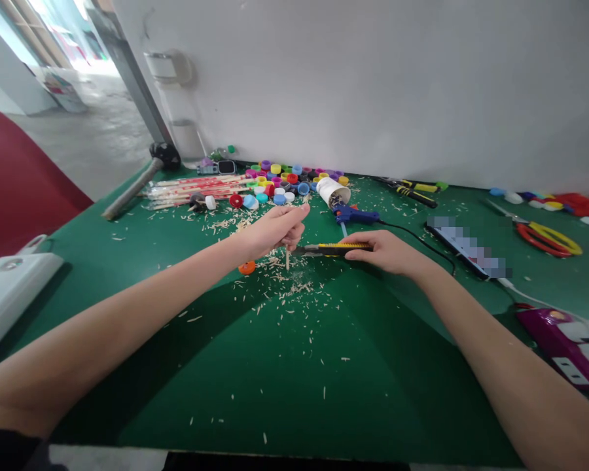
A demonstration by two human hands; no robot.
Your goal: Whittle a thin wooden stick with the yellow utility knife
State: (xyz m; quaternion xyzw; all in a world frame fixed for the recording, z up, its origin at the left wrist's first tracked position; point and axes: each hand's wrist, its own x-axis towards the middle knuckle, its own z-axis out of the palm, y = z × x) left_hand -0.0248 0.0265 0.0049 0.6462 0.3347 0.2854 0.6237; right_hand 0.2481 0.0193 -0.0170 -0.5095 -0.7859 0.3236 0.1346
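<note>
My left hand (277, 229) pinches a thin wooden stick (287, 257) that stands upright with its lower end on the green table (285, 366). My right hand (380, 252) grips a yellow and black utility knife (331, 248), whose blade end points left toward the stick. Wood shavings (289, 281) lie scattered under and in front of both hands. An orange bottle cap (247, 267) sits just left of the stick.
Several coloured bottle caps (285, 180), a bundle of sticks (196, 186), a white cup (332, 191) and a blue glue gun (354, 214) lie behind. A mallet (142, 180) is far left; pliers (412, 190), a phone (468, 247) and red-yellow scissors (550, 239) to the right.
</note>
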